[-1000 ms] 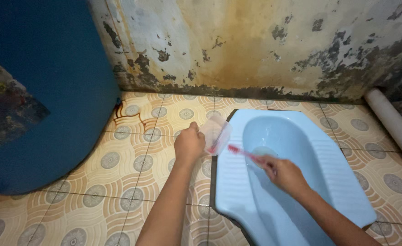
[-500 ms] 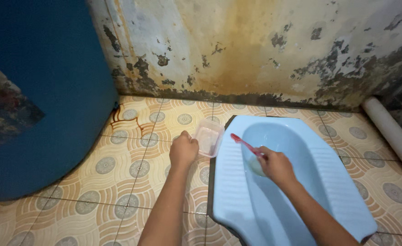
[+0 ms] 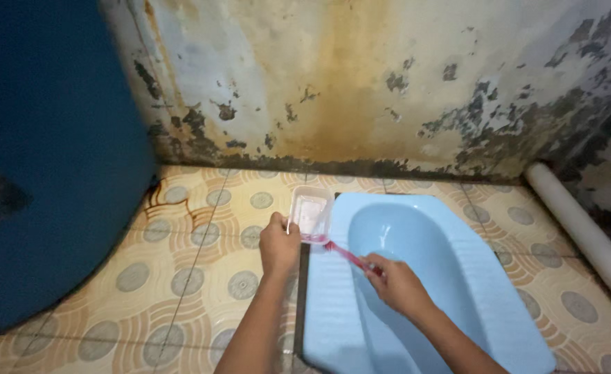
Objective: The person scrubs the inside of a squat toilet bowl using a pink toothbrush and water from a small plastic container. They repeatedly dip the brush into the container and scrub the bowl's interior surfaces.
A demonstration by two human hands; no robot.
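Left hand (image 3: 279,244): gripping a small clear plastic container (image 3: 310,213) by its near edge, fingers curling around the rim, holding it tilted over the seam between floor and toilet.
Right hand (image 3: 397,282): pinching the handle of a red toothbrush (image 3: 345,254), fingers closing narrowly around the rear end of the handle.
Toothbrush head: reaching into, or touching, the lower lip of the container (contact looking likely, bristles too small to make out).
Container contents: appearing pinkish inside; whether liquid or only tint, cannot tell.
Squat toilet (image 3: 506,305): light blue, lying directly under and beside the right hand, its bowl just right of the brush.
Floor tiles (image 3: 181,277): orange patterned, carrying the toilet and running under the left forearm.
Blue barrel (image 3: 49,173): standing well apart at the left.
Wall (image 3: 361,83): stained and peeling, rising behind the toilet.
White pipe (image 3: 582,228): slanting along the right edge.
Step in hand (judging only): dipping or loading the brush at the container.
Next move calling for (judging only): keeping the container steady and level while drawing the brush clear, avoiding spilling.
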